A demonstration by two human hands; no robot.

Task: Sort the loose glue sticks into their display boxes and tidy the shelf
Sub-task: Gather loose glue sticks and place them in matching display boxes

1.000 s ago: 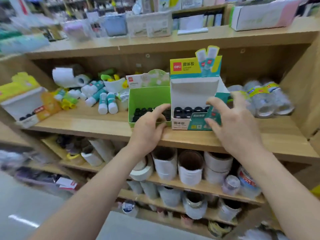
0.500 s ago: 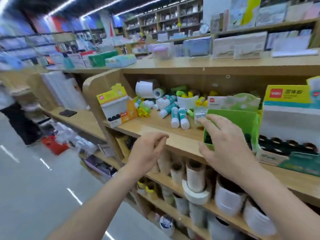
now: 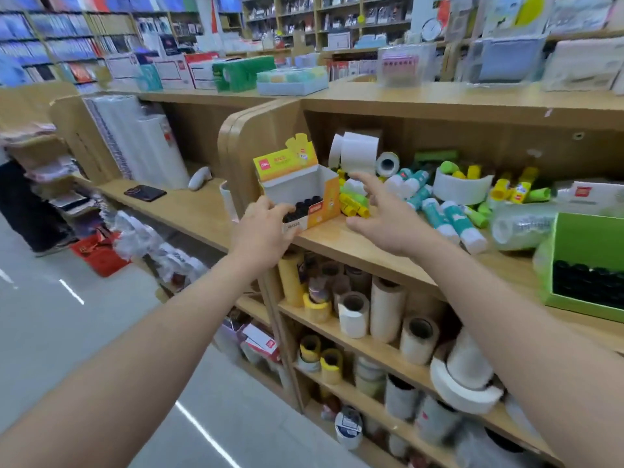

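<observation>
An orange and yellow display box [image 3: 325, 203] with black-capped glue sticks stands at the left end of the wooden shelf [image 3: 354, 248]. My left hand [image 3: 265, 231] grips its front left corner. My right hand [image 3: 383, 214] hovers open with spread fingers just right of the box, above loose yellow glue sticks [image 3: 354, 207]. Teal-and-white glue sticks [image 3: 452, 221] and more yellow and green ones lie scattered further right. A green display box [image 3: 587, 239] holding black-capped sticks stands at the right edge.
White paper rolls [image 3: 359, 152] and a white curved tub [image 3: 462, 191] sit at the back of the shelf. Tape rolls [image 3: 386, 309] fill the lower shelves. A phone [image 3: 145, 193] lies on the neighbouring shelf; a red basket [image 3: 98, 255] stands on the floor beside a person [image 3: 20, 204].
My view swung left from the green and teal boxes. Both hands left those boxes and moved to the orange box; the left hand now holds its corner.
</observation>
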